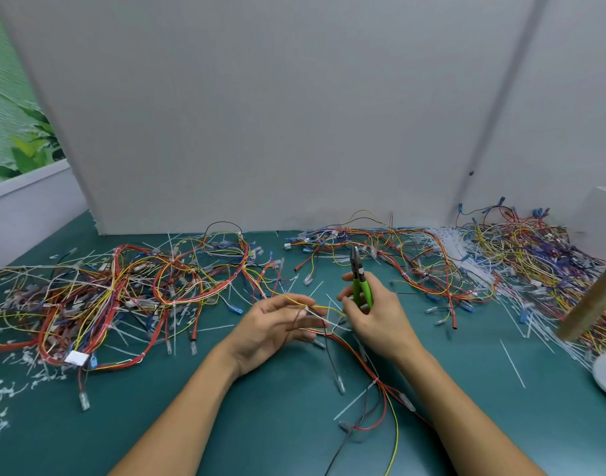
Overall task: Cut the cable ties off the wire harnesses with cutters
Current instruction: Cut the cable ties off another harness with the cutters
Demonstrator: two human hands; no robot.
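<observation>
Harness wires run left to right across mid-frame between our hands. Our left hand pinches them at a white tie. Just right, our right hand grips the cutters, jaws pointing up-frame, off the tie.

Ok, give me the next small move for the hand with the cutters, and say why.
Probably tip the cutters down so the nose meets the white cable tie. The right hand grips them nose-up, clear of the wire harness, and the tie sits exposed by the fingertips of the left hand.
</observation>
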